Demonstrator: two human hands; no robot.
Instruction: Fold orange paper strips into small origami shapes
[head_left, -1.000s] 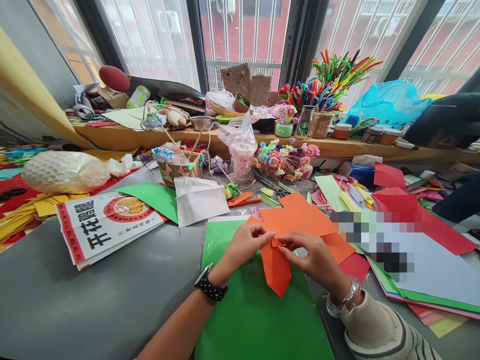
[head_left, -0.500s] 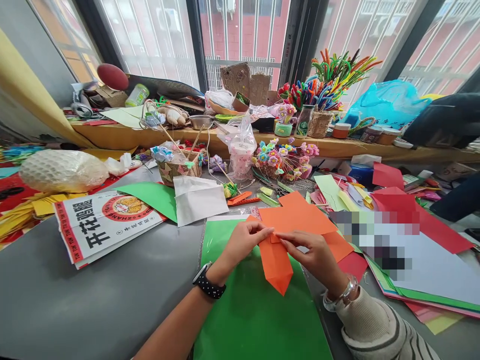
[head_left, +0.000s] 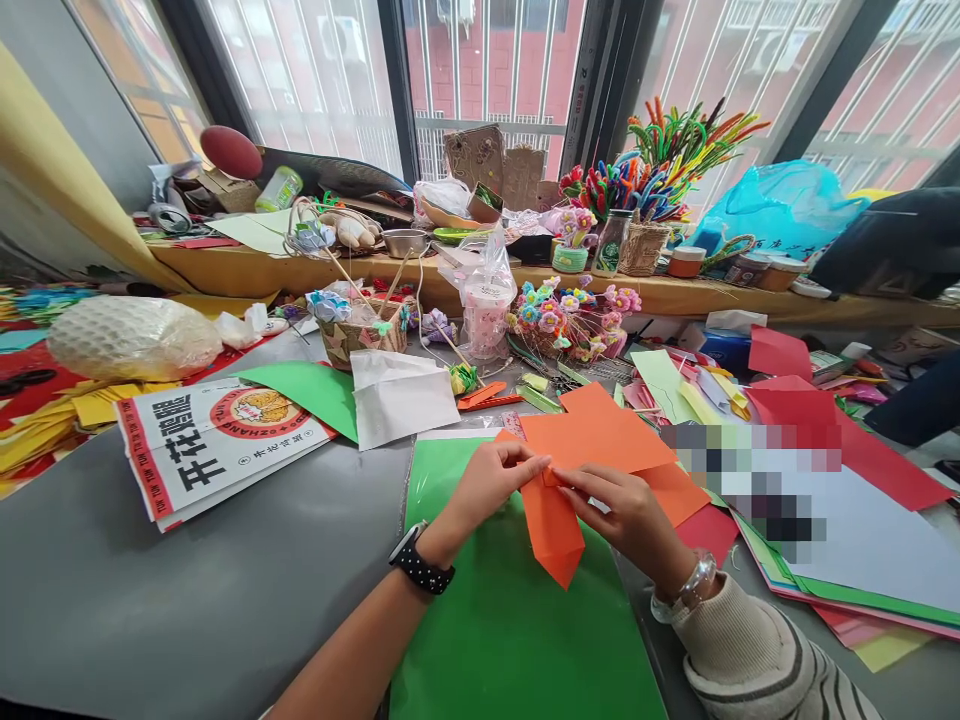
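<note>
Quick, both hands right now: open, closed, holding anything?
Left hand: closed, pinching the top edge of the folded orange paper.
Right hand: closed, pinching the same orange paper from the other side.

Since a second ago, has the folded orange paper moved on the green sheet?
No: the folded orange paper keeps its place, tip pointing toward the person on the green sheet; both hands pinch its top as before.

The left wrist wore a black dotted watch band [head_left: 420, 570]; the right had a silver bracelet [head_left: 694, 590] and a striped cream sleeve [head_left: 757, 665].
</note>
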